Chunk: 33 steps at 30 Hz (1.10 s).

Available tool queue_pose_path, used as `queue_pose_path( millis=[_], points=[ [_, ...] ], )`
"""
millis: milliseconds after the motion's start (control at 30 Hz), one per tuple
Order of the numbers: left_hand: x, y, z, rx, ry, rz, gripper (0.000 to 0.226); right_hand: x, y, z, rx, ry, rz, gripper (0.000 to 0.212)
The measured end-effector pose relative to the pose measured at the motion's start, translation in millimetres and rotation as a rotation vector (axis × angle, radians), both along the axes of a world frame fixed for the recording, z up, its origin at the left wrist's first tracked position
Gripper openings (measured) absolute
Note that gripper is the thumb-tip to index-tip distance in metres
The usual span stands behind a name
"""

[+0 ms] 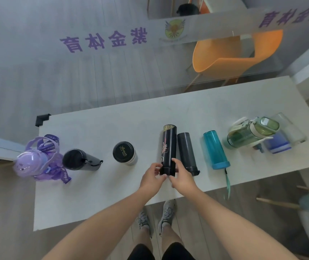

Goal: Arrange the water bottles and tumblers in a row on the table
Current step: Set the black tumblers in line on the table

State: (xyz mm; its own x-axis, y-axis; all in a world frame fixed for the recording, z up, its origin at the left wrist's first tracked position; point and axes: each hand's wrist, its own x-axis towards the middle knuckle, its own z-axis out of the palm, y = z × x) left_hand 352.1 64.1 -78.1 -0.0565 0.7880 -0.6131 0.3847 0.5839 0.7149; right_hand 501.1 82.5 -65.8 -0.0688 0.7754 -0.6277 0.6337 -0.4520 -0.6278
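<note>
At centre frame the black patterned tumbler (167,147) lies on the white table (97,199), its lower end clasped from both sides by the left hand (152,177) and right hand (182,175), fingers curled around it. A dark grey bottle (187,152) lies just beside it on the right, nearly touching. Bare tabletop stretches below and left of the hands, down to the near edge. Farther right lie a blue bottle (215,149) and a green jug (251,132) near the right edge; leftward stand a black-lidded cup (124,152), a black flask (80,160) and a purple bottle (33,162) at the left edge
</note>
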Motion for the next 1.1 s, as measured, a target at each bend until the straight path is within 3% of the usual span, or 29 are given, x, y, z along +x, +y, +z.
queue_pose_path(
  millis=[267, 567, 967, 1100],
  points=[
    [-9.0, 15.9, 74.2, 0.269, 0.057, -0.035, 0.032, 12.2, 29.0, 81.2, -0.061, 0.184, 0.001, 0.065],
    [-10.8, 34.5, 119.3, 0.422, 0.143, -0.003, 0.034, -0.7, 46.1, 110.2, -0.015, 0.240, -0.107, 0.046],
    [-8.5, 41.0, 122.5, 0.437, 0.409, -0.234, 0.031, -7.2, 49.4, 118.3, 0.003, 0.180, -0.099, 0.051],
    [-4.9, 41.6, 127.6, 0.450, 0.477, -0.301, 0.030, 4.6, 53.7, 117.6, 0.005, 0.180, -0.072, 0.044]
  ],
)
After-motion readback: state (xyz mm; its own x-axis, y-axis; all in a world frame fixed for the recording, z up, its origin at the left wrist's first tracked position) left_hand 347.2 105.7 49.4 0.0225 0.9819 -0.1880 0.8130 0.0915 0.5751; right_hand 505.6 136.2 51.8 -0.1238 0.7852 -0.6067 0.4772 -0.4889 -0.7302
